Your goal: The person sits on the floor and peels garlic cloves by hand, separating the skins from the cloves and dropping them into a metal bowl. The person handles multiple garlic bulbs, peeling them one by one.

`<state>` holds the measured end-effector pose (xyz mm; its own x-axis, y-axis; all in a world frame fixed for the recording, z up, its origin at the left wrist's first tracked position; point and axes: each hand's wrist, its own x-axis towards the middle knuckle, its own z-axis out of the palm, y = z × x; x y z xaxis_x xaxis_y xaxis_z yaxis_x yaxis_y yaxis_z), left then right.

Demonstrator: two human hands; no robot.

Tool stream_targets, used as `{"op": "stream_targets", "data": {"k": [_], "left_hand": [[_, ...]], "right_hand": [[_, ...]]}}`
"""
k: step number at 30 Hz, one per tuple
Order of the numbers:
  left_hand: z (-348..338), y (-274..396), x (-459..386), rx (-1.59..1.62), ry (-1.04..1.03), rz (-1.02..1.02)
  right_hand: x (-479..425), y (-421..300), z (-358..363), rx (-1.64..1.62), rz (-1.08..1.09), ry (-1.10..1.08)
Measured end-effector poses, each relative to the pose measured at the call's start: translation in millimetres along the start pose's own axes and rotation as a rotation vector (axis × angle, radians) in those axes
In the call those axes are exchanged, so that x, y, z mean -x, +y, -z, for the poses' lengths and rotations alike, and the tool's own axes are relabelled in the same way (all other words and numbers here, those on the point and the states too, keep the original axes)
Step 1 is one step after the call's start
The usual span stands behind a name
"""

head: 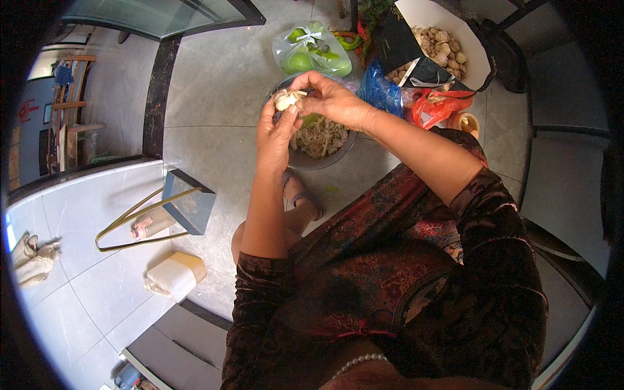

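My left hand (pixel 278 134) grips a partly peeled garlic bulb (pixel 286 99) with pale flesh showing. From the right, my right hand (pixel 331 100) meets it, thumb and fingers pinching papery skin at the bulb's edge. Beneath both hands stands a round grey basin (pixel 336 160) on the floor, holding a heap of dry garlic skins (pixel 319 139). Something green lies among the skins, partly covered by my hands. At upper right, a large open paper bag (pixel 480 48) holds many whole garlic bulbs (pixel 441 48).
A clear plastic bag of green produce (pixel 312 53) lies beyond the basin. Blue (pixel 380 90) and red plastic bags (pixel 438 108) and a tan container (pixel 464 124) are at right. A handled box-like bag (pixel 190 202) and a plastic jug (pixel 175 274) stand left. My sandalled foot (pixel 300 195) is near the basin.
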<state>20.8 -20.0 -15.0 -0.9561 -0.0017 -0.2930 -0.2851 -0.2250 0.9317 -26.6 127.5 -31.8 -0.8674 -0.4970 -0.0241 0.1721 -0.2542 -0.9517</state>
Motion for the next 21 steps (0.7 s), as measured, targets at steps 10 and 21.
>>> {"op": "stream_targets", "data": {"k": [10, 21], "left_hand": [[-6, 1, 3, -0.086, -0.071, -0.079], [5, -10, -7, 0.162, 0.061, -0.007]], "right_hand": [[-5, 1, 6, 0.177, 0.034, 0.037], [-2, 3, 4, 0.467, 0.217, 0.139]]}}
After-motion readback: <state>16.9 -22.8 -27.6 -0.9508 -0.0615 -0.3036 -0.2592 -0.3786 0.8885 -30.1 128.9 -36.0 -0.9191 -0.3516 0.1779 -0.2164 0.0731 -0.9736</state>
